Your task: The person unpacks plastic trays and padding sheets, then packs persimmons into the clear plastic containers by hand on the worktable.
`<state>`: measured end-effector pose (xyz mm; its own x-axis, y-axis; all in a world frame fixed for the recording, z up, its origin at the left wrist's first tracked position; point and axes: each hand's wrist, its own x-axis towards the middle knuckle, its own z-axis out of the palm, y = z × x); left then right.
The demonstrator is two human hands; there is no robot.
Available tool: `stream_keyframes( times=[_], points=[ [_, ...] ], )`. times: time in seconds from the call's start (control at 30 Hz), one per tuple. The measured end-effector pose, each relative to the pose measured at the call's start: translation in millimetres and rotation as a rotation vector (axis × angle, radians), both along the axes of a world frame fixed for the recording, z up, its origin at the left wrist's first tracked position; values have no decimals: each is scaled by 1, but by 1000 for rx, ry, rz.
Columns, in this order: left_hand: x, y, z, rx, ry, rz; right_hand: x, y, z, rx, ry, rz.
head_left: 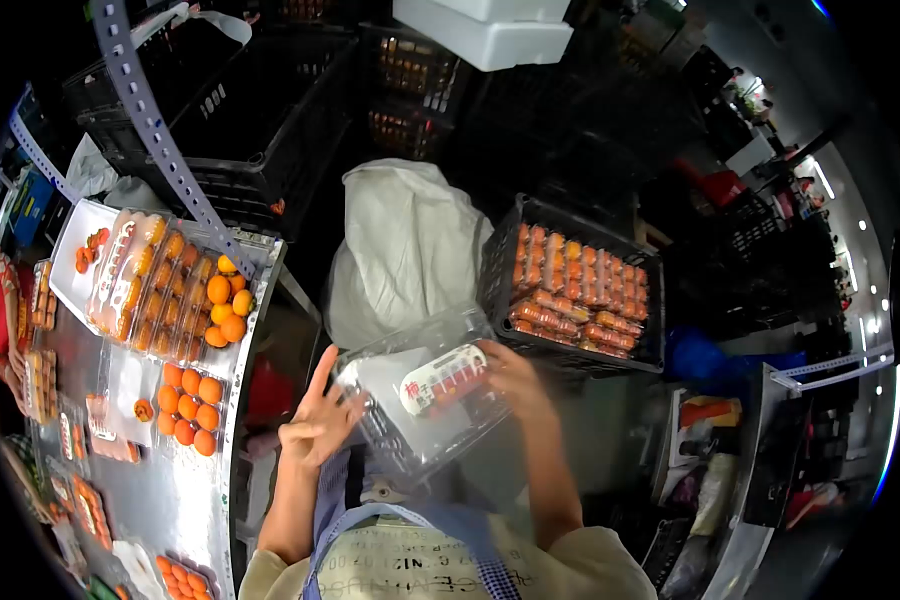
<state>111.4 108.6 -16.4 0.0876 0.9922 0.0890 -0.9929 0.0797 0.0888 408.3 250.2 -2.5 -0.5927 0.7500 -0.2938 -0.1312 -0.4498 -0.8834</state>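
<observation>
In front of my torso, I hold a clear plastic clamshell container [435, 425] with a white label bearing red stripes and dark characters. My right hand [515, 382], slightly blurred, is closed on its right edge. My left hand [322, 418] is at its left edge, index finger stretched upward and the other fingers curled against the plastic. No fruit shows inside the container. Behind it stands a bulky object under a pale grey cover [405, 235]. To its right, a black crate [570, 366] holds several filled packs of orange fruit [585, 280].
On my left, a metal table [160, 500] carries a tray of orange fruit [188, 408], loose oranges [228, 310] and a stack of clear containers [150, 285]. A perforated metal post [160, 140] rises by it. White foam boxes [490, 35] are ahead. A shelf [745, 470] stands right.
</observation>
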Motion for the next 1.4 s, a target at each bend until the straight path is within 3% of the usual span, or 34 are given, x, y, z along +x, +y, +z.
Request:
stream_keyframes(
  times=[0.03, 0.07, 0.1, 0.13, 0.17, 0.23, 0.3, 0.33, 0.37, 0.43, 0.5, 0.53, 0.57, 0.63, 0.67, 0.77, 0.8, 0.83, 1.03, 1.1, 1.23, 1.3, 1.37, 1.4],
  points=[
    [-27, 56, 17, 116, 62, 40, -31, 57, 6, 127, 63, -3],
    [-54, -12, 19, -209, 555, 46, -67, -41, -51, -105, 116, -79],
    [-55, -49, 17, -412, 975, -1, -75, -109, -65, -233, 83, -136],
    [-62, 80, 25, -88, 1027, 181, -84, 34, -31, 121, 84, -140],
    [-46, 45, -6, -298, 1153, 118, -71, -36, -46, -14, 4, -238],
    [-41, 95, -39, -230, 936, -142, -51, -43, -34, 3, -145, -405],
    [-72, 173, -40, -247, 1036, -153, -67, 2, -37, 45, -7, -490],
    [-54, 188, -88, -310, 1189, -148, -41, -6, -49, 23, -89, -549],
    [-81, 263, -84, -223, 1467, -13, -58, 32, -49, 147, -1, -616],
    [-86, 342, -150, -160, 2229, 116, -47, 45, -55, 74, -57, -764],
    [-118, 417, -120, -36, 2569, 148, -66, 68, -48, 67, -71, -878],
    [-109, 446, -145, 20, 2687, 84, -59, 77, -51, 41, -193, -912],
    [-123, 467, -147, 97, 2822, 175, -64, 78, -43, 36, -250, -938],
    [-131, 510, -199, 290, 3040, 310, -71, 90, -47, 23, -265, -977],
    [-125, 512, -194, 272, 3013, 308, -69, 90, -44, 23, -274, -986],
    [-125, 526, -217, 411, 2834, -183, -69, 90, -48, 58, -233, -1049],
    [-121, 521, -201, 254, 2568, -196, -70, 92, -48, 119, -258, -1125],
    [-118, 488, -194, 447, 2540, -85, -71, 95, -48, 181, -288, -1199],
    [-108, 379, -122, 440, 2517, -240, -122, 162, 7, 368, -602, -1347],
    [-106, 330, -135, 429, 2430, -153, -128, 179, -11, 536, -433, -1216],
    [-94, 264, -125, 408, 2423, -155, -166, 196, -56, 644, -452, -855],
    [-88, 244, -116, 383, 2410, -176, -176, 193, -83, 665, -817, -661],
    [-83, 236, -103, 309, 2363, -274, -194, 190, -73, 760, -961, -453],
    [-83, 238, -81, 265, 2298, -257, -195, 182, -79, 547, -990, -362]
  ],
)
